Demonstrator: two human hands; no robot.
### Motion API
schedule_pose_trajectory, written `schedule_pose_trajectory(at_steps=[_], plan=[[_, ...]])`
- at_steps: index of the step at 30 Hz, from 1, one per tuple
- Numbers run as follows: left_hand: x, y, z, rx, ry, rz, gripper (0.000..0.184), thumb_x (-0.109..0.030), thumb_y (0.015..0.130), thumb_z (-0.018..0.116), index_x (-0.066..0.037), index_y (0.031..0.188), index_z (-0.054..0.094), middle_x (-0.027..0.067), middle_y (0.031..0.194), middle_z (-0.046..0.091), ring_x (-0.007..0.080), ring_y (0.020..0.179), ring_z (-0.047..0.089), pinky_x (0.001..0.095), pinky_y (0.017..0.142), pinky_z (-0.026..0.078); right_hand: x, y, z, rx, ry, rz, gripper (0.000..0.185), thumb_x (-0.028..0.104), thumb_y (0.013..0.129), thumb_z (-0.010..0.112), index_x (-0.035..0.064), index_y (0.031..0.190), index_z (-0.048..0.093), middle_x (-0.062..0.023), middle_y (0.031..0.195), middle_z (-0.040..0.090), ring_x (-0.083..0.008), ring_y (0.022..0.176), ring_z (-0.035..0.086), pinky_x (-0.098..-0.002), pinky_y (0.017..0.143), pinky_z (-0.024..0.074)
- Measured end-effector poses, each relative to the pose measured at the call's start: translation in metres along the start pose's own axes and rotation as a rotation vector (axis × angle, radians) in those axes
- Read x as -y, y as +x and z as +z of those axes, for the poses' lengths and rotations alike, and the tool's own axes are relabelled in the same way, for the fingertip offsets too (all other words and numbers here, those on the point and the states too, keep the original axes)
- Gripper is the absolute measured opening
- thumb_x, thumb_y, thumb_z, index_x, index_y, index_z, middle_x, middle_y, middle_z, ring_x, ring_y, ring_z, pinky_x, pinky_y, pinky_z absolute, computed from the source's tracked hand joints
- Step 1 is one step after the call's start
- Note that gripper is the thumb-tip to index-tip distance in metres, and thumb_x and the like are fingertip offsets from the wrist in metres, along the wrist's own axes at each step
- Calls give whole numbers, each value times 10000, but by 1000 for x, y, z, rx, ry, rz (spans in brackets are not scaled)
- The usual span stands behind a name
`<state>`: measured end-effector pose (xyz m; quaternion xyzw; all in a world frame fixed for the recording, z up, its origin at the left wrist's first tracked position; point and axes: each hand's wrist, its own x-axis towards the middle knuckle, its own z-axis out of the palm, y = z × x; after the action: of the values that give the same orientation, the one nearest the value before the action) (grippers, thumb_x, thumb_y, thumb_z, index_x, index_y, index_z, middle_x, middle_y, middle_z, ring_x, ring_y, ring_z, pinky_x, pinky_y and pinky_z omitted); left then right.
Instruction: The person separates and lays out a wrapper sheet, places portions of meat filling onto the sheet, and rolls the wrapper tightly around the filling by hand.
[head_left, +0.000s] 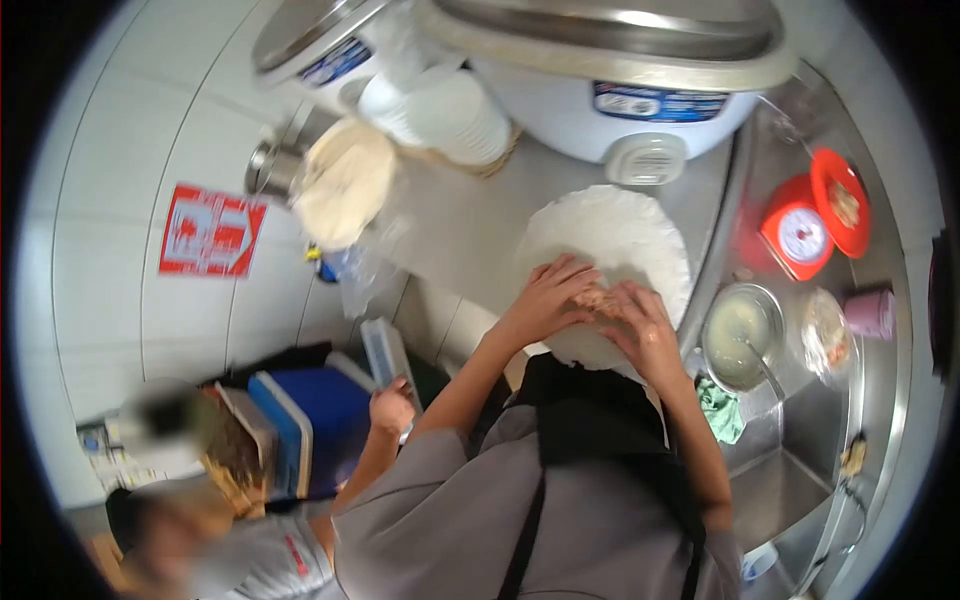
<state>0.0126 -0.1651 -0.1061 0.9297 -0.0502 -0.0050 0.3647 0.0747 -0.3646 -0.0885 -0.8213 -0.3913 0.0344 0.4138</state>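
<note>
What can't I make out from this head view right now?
Head view, brown shredded food: partly covered by the left hand and right hand.
Head view, round white dial on the red scale: markings too small.
Head view, large white metal-lidded cooker: top cut off by the upper edge.
Head view, silver utensil: tip hidden in pale liquid.

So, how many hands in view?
3: the wearer's left hand and right hand, at the food over the white sheet; a co-worker's hand, further left. Co-worker's other hand may be hidden.

Large rice cooker, red-and-white sign on tiled wall, green cloth
</note>
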Motion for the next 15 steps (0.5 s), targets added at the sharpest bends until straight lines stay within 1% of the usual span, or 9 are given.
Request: schedule_pose_trajectory(at_steps=[2,5,7,8,10,11,14,15], plan=[[4,-4,3,1,50,25,575,-262,761,691,-143,1288,494,51,1328,478,266,1313,341,433,1042,256,-5,-3,9,31,-77,-9,538,39,651,735,10,1164,574,-157,1143,541,-337,1042,514,-400,881,433],[9,-4,15,-66,158,78,561,-245,747,696,-142,1266,510,47,1274,517,246,1281,381,433,1025,270,-9,-4,15,2,-109,-27,523,19,653,714,2,1157,576,-150,1111,551,-332,1031,512,-404,884,426],[8,-1,18,-90,207,108,540,-214,720,706,-137,1223,527,51,1216,544,251,1210,441,432,1014,284,-13,-6,16,-18,-114,-44,485,9,669,697,4,1141,586,-151,1085,558,-330,1006,521,-403,867,434],[6,1,21,-99,226,129,530,-199,706,712,-134,1202,535,53,1187,558,254,1174,471,431,1009,291,-17,-7,16,4,-91,-60,487,5,676,694,7,1151,583,-156,1099,554,-331,1018,518,-395,874,435],[-2,2,21,-70,222,125,522,-175,698,710,-128,1188,538,55,1135,579,250,1125,501,424,989,312,-26,-10,12,34,-56,-74,491,-4,692,686,14,1171,578,-166,1129,547,-333,1042,514,-380,888,437],[-7,5,21,-53,220,136,518,-163,693,709,-126,1181,540,56,1109,590,248,1101,517,421,979,323,-27,-12,6,50,-64,-79,482,-15,704,677,14,1174,574,-169,1119,554,-332,1024,534,-369,876,452],[-21,6,26,-114,266,155,525,-146,682,706,-117,1178,539,70,1097,588,248,1070,529,417,956,345,-32,-25,-13,-59,58,-99,391,-21,714,664,-11,1100,597,-171,1066,574,-347,987,556,-391,837,471],[-30,5,26,-90,269,143,527,-142,683,703,-114,1182,537,71,1106,584,255,1071,527,421,950,351,-28,-30,-25,-120,86,-62,298,-15,749,646,-10,1046,622,-169,1027,593,-342,949,583,-379,805,484]])
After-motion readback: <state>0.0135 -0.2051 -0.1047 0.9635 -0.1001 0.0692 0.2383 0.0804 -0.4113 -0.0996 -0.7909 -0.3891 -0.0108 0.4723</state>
